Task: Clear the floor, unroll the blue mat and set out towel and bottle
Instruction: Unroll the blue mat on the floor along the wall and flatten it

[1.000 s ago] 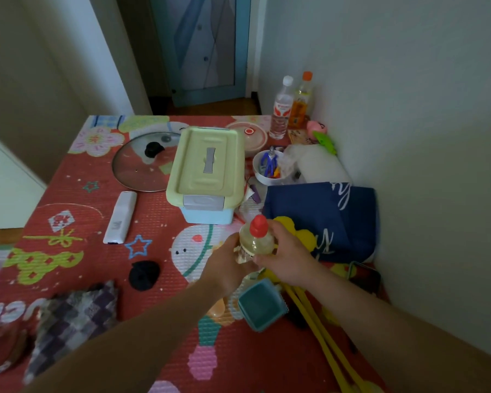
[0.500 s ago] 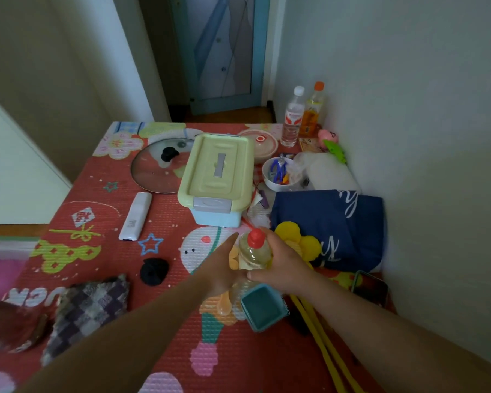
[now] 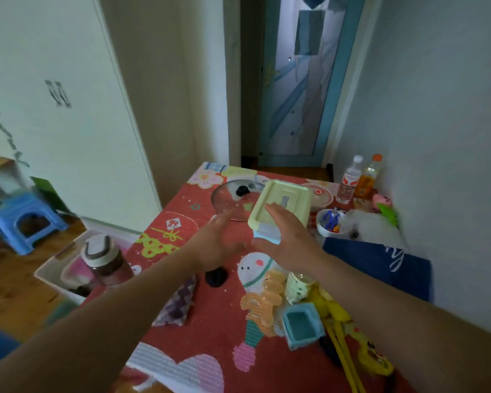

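Note:
A box with a pale green lid [image 3: 281,204] sits on the red patterned floor mat [image 3: 210,330]. My right hand [image 3: 288,236] reaches over its near end with fingers spread, the palm above the lid's front edge. My left hand [image 3: 219,242], blurred and open, hovers just left of the box. A small clear bottle of yellowish liquid [image 3: 296,287] stands on the mat under my right wrist, its top hidden. A navy cloth [image 3: 380,268] lies by the right wall. Two drink bottles [image 3: 349,180] stand at the far right corner.
A glass pot lid [image 3: 231,198] lies left of the box, with a white bowl [image 3: 330,222] to its right. Near me are a teal tub [image 3: 302,326], yellow stick toy [image 3: 340,324], orange hair claw [image 3: 262,302], checkered cloth [image 3: 179,304]. At the left are a white bin [image 3: 54,265] holding a jar, and a blue stool [image 3: 20,219].
Both hands have let go of the small bottle, which now stands on the mat. They have moved forward to the green-lidded box. The view has tilted up and left.

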A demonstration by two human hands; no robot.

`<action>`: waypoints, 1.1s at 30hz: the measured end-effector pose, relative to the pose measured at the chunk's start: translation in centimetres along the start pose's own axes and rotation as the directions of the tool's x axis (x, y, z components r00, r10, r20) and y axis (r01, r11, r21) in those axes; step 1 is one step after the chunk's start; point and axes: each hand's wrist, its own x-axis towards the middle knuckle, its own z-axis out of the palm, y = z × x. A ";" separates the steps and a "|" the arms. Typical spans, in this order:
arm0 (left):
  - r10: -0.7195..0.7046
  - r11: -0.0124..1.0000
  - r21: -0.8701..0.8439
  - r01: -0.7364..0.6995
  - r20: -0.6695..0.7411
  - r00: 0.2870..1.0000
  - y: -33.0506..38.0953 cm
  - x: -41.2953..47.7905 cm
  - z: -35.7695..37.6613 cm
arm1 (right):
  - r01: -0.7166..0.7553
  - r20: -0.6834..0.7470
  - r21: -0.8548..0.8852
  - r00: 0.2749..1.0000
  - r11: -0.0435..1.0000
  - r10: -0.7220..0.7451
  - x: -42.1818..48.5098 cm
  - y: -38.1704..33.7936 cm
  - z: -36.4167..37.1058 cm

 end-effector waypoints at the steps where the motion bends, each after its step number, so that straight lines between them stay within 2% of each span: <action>1: -0.019 1.000 0.021 0.020 -0.043 0.999 -0.8 -2.2 -2.2 | 0.047 -0.001 -0.009 0.999 0.999 -0.047 -0.2 -2.5 0.9; 5: -0.091 0.994 0.047 0.099 -0.142 0.986 -3.4 -8.5 -7.1 | 0.123 0.016 -0.026 0.992 0.992 -0.123 -0.7 -8.6 3.7; 11: -0.226 0.957 0.110 0.268 -0.297 0.928 -11.8 -25.1 -16.2 | 0.294 0.088 0.005 0.952 0.956 -0.294 -3.7 -23.3 14.2; 16: -0.318 0.899 0.157 0.409 -0.409 0.856 -18.1 -39.1 -22.4 | 0.425 0.189 0.074 0.882 0.902 -0.431 -6.4 -34.6 23.1; 21: -0.445 0.814 0.115 0.570 -0.507 0.738 -23.5 -50.2 -27.4 | 0.526 0.288 0.124 0.793 0.842 -0.538 -9.0 -44.4 30.4; 27: -0.548 0.731 0.061 0.679 -0.540 0.639 -28.5 -56.3 -30.3 | 0.617 0.367 0.094 0.708 0.781 -0.603 -8.8 -50.6 36.8; 33: -0.591 0.680 0.098 0.727 -0.515 0.621 -35.8 -56.7 -33.4 | 0.609 0.418 0.083 0.698 0.789 -0.582 -4.8 -54.1 44.0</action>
